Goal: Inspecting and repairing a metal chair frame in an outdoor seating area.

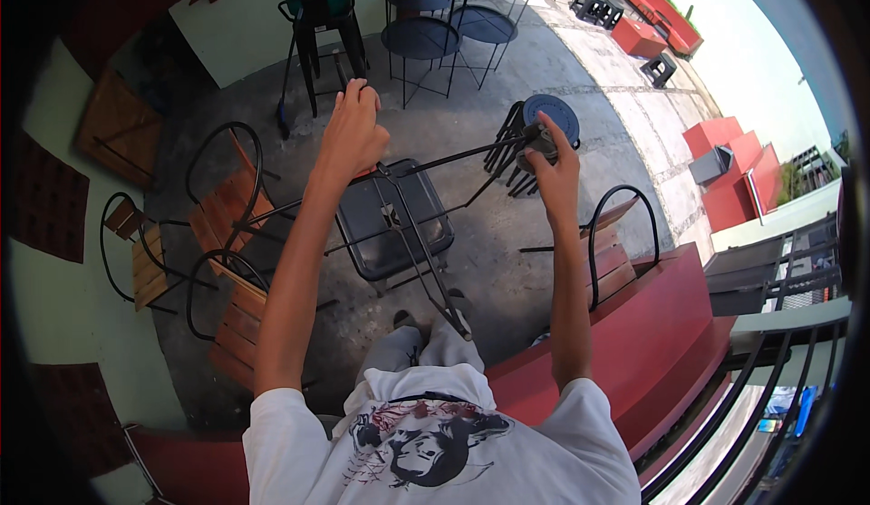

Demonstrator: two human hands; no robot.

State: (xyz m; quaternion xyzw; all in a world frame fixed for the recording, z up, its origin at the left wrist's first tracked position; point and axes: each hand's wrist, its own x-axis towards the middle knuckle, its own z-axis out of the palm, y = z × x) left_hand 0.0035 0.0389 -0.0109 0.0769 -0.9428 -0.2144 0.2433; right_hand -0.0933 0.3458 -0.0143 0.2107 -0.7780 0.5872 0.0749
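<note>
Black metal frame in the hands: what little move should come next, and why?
Maybe slide the right hand a little along the black metal frame: it holds a grey cloth that seems to touch a bar, while the left hand grips the frame.

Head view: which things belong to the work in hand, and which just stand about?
Belonging:
black metal frame, in the left hand
dark item in the right hand, kind unclear

Apparently just about:
wooden chairs
round black tables
blue-topped stool

Unclear:
black stool below the frame
</note>
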